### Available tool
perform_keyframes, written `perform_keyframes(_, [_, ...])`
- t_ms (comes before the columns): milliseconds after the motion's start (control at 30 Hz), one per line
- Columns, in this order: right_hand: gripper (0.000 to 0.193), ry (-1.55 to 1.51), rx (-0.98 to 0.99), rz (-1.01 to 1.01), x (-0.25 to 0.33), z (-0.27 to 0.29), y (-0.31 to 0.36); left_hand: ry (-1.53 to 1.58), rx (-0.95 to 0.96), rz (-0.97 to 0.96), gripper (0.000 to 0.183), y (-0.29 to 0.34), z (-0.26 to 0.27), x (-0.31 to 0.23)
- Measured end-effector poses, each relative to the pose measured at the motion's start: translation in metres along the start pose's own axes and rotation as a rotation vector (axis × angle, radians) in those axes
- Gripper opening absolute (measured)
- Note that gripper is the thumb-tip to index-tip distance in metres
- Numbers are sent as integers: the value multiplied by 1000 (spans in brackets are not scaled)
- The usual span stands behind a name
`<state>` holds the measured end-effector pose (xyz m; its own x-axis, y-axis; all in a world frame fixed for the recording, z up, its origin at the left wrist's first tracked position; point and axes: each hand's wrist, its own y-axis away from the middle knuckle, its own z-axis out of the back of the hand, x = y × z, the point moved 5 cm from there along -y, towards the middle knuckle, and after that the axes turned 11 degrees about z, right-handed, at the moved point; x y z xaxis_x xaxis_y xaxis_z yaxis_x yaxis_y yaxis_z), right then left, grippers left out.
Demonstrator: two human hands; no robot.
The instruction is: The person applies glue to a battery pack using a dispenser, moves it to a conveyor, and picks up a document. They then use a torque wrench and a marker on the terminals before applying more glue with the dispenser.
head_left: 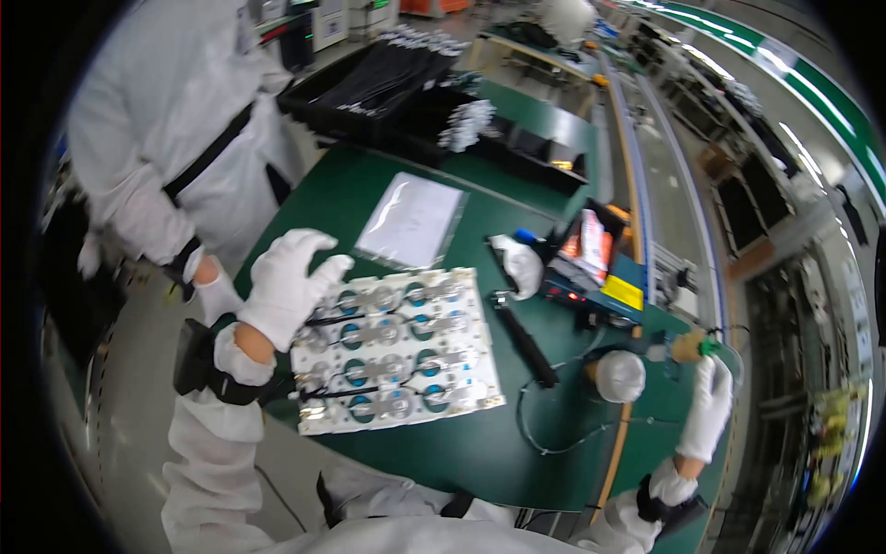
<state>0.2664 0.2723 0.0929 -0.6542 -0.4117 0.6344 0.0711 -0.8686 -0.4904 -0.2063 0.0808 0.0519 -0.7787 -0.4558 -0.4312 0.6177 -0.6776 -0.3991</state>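
A white rectangular panel [395, 355] lies on the green table in front of me, bearing rows of clear and metallic round parts, blue-green discs and black cables. My left hand [293, 284], in a white glove, is over the panel's far left corner with thumb and fingers apart, nothing visible between them. Out to the far right, my right hand [709, 411], also gloved, has its fingers pressed together at the green end of a small tan item [688, 346]. That item's exact kind is too blurred to tell.
Beyond the panel lies a clear sleeve with a white sheet [413, 220]. To its right are a black flashlight-like tool [524, 340], a white-topped round container [619, 377], a cable and a dark box [591, 268]. Black trays [369, 97] stand behind; a co-worker [175, 120] stands at left.
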Motion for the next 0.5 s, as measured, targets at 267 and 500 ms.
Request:
perform_keyframes(267, [31, -364, 367, -184, -65, -44, -43, -65, 316, 90, 59, 1, -53, 12])
perform_keyframes(500, [33, -384, -45, -9, -6, -5, -20, -99, 376, 110, 58, 1, -57, 7])
